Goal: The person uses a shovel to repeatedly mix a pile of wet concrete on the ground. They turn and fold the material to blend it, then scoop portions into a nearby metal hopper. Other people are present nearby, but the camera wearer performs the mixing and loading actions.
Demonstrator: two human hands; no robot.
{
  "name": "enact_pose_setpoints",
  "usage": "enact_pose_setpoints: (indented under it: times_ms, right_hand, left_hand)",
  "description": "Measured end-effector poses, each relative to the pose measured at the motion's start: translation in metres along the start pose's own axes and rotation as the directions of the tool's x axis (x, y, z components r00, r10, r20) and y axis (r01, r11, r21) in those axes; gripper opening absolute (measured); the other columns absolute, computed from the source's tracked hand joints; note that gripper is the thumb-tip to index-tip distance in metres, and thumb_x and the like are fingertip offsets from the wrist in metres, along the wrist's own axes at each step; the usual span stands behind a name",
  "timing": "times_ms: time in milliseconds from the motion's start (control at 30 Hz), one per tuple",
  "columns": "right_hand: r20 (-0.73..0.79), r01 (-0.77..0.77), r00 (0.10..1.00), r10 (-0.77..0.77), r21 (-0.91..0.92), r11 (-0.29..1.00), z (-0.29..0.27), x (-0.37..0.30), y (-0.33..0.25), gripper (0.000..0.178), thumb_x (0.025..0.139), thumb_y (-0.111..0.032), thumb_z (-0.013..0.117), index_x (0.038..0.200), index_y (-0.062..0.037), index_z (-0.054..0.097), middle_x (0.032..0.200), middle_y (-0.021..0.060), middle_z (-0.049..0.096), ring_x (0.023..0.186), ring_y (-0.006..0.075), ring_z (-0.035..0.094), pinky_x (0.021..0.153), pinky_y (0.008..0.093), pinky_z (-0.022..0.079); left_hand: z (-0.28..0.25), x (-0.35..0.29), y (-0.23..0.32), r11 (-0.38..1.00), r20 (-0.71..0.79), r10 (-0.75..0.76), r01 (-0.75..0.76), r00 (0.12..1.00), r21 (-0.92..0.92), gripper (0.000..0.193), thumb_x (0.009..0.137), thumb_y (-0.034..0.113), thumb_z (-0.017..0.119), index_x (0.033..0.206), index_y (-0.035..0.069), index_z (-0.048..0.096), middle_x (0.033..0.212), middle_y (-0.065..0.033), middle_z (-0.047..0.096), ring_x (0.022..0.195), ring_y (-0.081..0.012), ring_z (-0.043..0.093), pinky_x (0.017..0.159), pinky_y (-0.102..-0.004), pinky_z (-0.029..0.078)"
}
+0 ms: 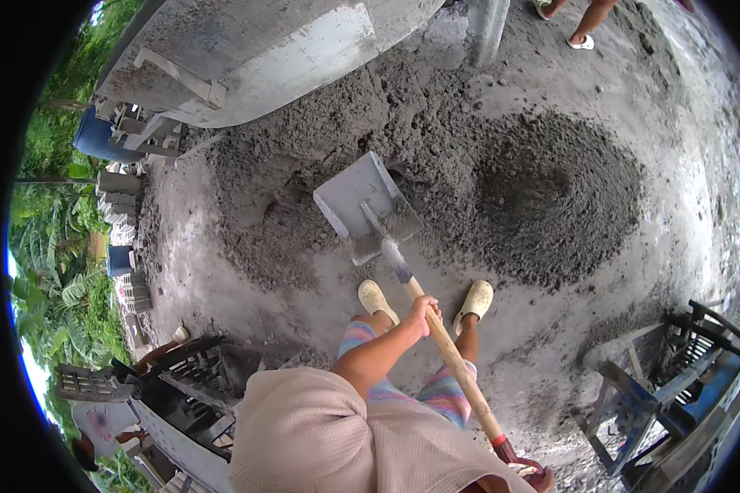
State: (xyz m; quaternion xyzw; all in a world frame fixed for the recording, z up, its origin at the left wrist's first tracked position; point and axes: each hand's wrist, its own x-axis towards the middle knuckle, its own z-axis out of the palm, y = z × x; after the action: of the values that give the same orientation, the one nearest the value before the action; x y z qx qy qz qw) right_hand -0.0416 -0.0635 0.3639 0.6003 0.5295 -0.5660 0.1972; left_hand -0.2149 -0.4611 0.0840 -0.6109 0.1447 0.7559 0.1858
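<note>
A square-bladed shovel [455,361] with a pale wooden handle slants across the middle of the view. My left hand [423,316] is closed round its shaft, partway down toward the blade. At the lower edge, my right hand [537,476] grips the dark red end of the handle and is partly cut off. The grey metal blade [355,197] hovers over or rests on loose grey material, I cannot tell which; its face is mostly bare, with damp residue near the socket. A darker mound of gritty grey mix [559,197] lies to the right of the blade.
A large grey metal drum [279,74] overhangs the far left beside a metal post [489,33]. Blue-framed machinery [674,394] stands at lower right, dark machinery [197,394] at lower left. Stacked grey blocks [119,193] line the left. Another person's feet [581,42] show far right.
</note>
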Motion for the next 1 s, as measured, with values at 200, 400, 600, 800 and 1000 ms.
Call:
enact_pose_setpoints:
  times_ms: [200,400,600,800,1000]
  right_hand:
    - [-0.148,0.101,0.986,-0.080,0.144,0.984,0.163,-0.107,-0.034,0.035,0.072,-0.049,0.053,0.068,-0.0161,0.042,0.053,-0.0028,0.040,0.047,0.0114,0.041,0.045,0.0242,0.037]
    - [0.606,-0.061,0.785,-0.126,0.278,0.959,0.122,-0.099,-0.016,0.039,0.074,-0.049,0.046,0.069,-0.0107,0.049,0.053,0.0006,0.043,0.048,0.0174,0.043,0.051,0.0365,0.041]
    - [0.822,-0.190,0.513,-0.247,0.390,0.901,0.126,-0.085,-0.021,0.037,0.078,-0.044,0.044,0.070,-0.0091,0.050,0.056,0.0016,0.044,0.054,0.0180,0.046,0.056,0.0365,0.042]
    - [0.923,-0.294,0.217,-0.317,0.371,0.881,0.149,-0.147,-0.028,0.040,0.078,-0.048,0.045,0.067,-0.0099,0.047,0.056,0.0001,0.043,0.056,0.0172,0.045,0.059,0.0346,0.039]
    - [0.931,-0.328,0.113,-0.347,0.365,0.871,0.160,-0.176,-0.052,0.038,0.079,-0.047,0.045,0.065,-0.0113,0.044,0.058,0.0001,0.043,0.056,0.0167,0.042,0.061,0.0344,0.039]
  left_hand:
    - [-0.019,-0.042,0.132,0.981,0.218,0.123,-0.084,0.968,-0.177,0.019,0.069,0.020,0.063,0.076,0.011,0.048,0.071,-0.0027,0.053,0.064,-0.0183,0.053,0.065,-0.0348,0.046]
    - [-0.001,-0.139,0.015,0.944,0.454,0.255,-0.120,0.854,-0.307,0.014,0.071,0.015,0.062,0.073,0.010,0.049,0.065,-0.0030,0.051,0.061,-0.0161,0.052,0.059,-0.0320,0.045]
    - [0.015,-0.150,-0.019,0.912,0.408,0.390,-0.284,0.826,-0.296,0.015,0.071,0.014,0.059,0.069,0.008,0.045,0.060,-0.0047,0.046,0.052,-0.0179,0.047,0.052,-0.0325,0.042]
    - [0.012,-0.187,0.014,0.878,0.386,0.465,-0.360,0.797,-0.314,0.014,0.071,0.012,0.059,0.068,0.008,0.045,0.059,-0.0029,0.049,0.051,-0.0179,0.049,0.049,-0.0324,0.042]
    - [0.027,-0.213,0.029,0.904,0.398,0.403,-0.290,0.824,-0.315,0.015,0.072,0.011,0.058,0.067,0.008,0.044,0.055,-0.0038,0.049,0.047,-0.0198,0.048,0.051,-0.0343,0.044]
